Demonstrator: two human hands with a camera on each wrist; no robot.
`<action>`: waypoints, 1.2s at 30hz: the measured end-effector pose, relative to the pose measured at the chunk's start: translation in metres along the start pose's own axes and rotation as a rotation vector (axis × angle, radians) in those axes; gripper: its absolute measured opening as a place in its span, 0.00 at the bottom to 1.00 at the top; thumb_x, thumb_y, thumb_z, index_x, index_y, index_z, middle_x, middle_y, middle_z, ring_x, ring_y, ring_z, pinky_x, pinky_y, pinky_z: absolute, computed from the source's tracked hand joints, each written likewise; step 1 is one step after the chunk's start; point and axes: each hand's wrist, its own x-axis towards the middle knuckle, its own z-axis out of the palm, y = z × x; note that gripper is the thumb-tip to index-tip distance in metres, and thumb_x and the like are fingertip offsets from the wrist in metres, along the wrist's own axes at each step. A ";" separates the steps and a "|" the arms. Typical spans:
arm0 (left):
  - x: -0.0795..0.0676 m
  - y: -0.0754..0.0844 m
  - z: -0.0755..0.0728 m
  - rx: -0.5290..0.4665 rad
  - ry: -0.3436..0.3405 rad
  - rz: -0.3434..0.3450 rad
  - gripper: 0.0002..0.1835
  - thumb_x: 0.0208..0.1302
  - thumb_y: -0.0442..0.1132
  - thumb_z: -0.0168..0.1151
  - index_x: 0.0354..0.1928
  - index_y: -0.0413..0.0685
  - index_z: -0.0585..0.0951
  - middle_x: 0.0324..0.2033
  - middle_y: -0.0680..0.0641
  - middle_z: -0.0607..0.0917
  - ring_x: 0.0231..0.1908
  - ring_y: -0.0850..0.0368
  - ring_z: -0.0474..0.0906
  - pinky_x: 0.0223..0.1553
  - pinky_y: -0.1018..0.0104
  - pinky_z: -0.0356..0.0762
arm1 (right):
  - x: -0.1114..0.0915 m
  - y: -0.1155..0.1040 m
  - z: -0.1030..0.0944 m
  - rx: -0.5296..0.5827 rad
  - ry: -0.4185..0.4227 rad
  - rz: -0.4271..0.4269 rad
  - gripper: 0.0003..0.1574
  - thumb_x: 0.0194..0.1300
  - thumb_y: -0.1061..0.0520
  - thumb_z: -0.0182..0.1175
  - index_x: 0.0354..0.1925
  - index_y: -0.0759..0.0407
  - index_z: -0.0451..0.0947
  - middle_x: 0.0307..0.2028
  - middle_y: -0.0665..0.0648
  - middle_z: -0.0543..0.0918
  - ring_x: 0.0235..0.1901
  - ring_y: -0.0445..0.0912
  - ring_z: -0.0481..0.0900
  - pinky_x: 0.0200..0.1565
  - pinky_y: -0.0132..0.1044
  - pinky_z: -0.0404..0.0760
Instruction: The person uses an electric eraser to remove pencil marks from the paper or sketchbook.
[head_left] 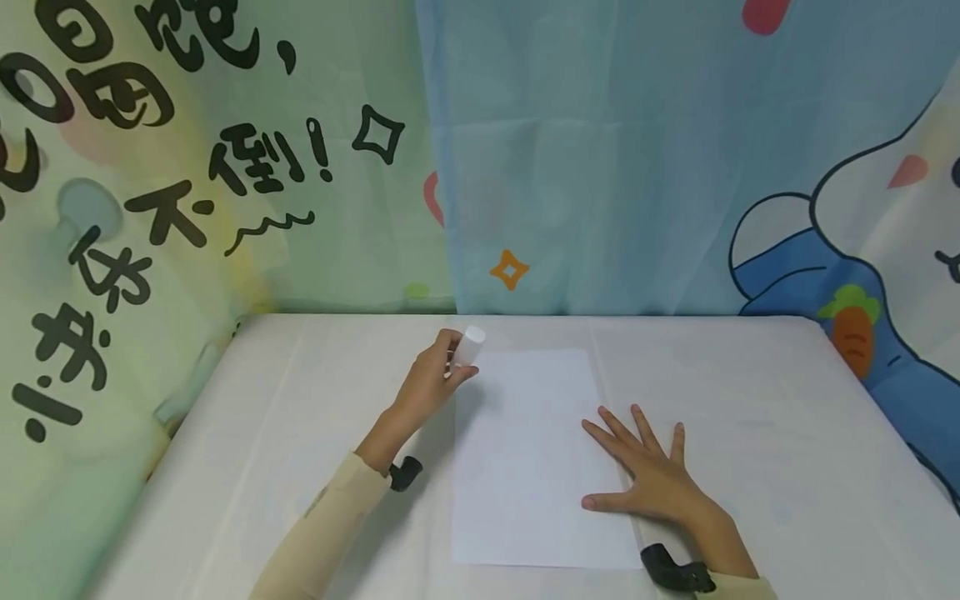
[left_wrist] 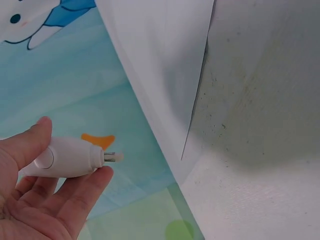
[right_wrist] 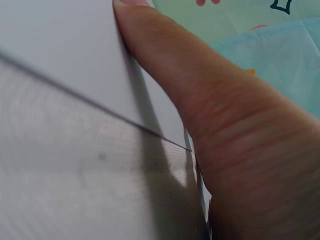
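Observation:
My left hand [head_left: 429, 379] holds a white electric eraser [left_wrist: 72, 158] above the top left corner of a sheet of white paper [head_left: 525, 458]. The eraser has a round button on its side and a short pale tip in a metal holder. In the left wrist view the thumb lies on one side of its body and the fingers on the other. My right hand [head_left: 654, 479] is spread flat over the paper's right edge, its thumb and fingertips reaching onto the sheet. In the right wrist view, the thumb [right_wrist: 175, 65] lies along the paper.
The paper lies on a white-covered table [head_left: 750, 400]. Behind the table hangs a blue and green cloth [head_left: 600, 167] with printed characters and a cartoon animal. Each wrist carries a small black camera mount [head_left: 406, 473].

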 end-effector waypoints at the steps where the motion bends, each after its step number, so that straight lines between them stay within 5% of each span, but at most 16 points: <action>1: -0.001 0.000 0.000 -0.010 -0.002 -0.008 0.23 0.64 0.33 0.65 0.56 0.35 0.67 0.48 0.34 0.80 0.48 0.41 0.80 0.49 0.51 0.80 | 0.000 0.000 0.000 0.006 -0.002 0.001 0.65 0.44 0.25 0.69 0.74 0.43 0.56 0.76 0.60 0.50 0.74 0.66 0.31 0.58 0.73 0.16; 10: -0.014 0.003 -0.004 -0.068 -0.012 -0.099 0.21 0.58 0.35 0.71 0.51 0.34 0.76 0.42 0.38 0.84 0.42 0.44 0.84 0.42 0.57 0.83 | 0.000 -0.001 -0.001 0.009 -0.007 0.010 0.66 0.43 0.25 0.69 0.74 0.42 0.55 0.76 0.60 0.50 0.74 0.66 0.30 0.58 0.73 0.15; 20: -0.028 0.001 -0.004 -0.249 0.054 -0.159 0.18 0.60 0.34 0.69 0.45 0.34 0.71 0.39 0.36 0.85 0.36 0.42 0.85 0.37 0.57 0.84 | 0.000 -0.001 0.000 0.005 0.001 0.003 0.66 0.43 0.25 0.69 0.74 0.42 0.55 0.76 0.60 0.50 0.74 0.66 0.30 0.58 0.74 0.16; 29: -0.031 -0.005 -0.009 -0.608 -0.044 -0.357 0.21 0.61 0.31 0.66 0.51 0.31 0.69 0.44 0.34 0.83 0.41 0.49 0.85 0.42 0.57 0.84 | 0.000 -0.001 0.002 -0.011 0.007 0.011 0.66 0.42 0.24 0.68 0.74 0.40 0.55 0.76 0.60 0.51 0.74 0.65 0.30 0.58 0.73 0.16; 36: -0.035 -0.007 -0.015 -0.695 -0.102 -0.333 0.23 0.63 0.27 0.62 0.56 0.29 0.65 0.50 0.29 0.80 0.47 0.47 0.84 0.47 0.53 0.82 | 0.001 0.000 0.003 -0.014 0.002 0.017 0.66 0.42 0.24 0.68 0.75 0.41 0.55 0.76 0.60 0.51 0.74 0.65 0.30 0.58 0.73 0.15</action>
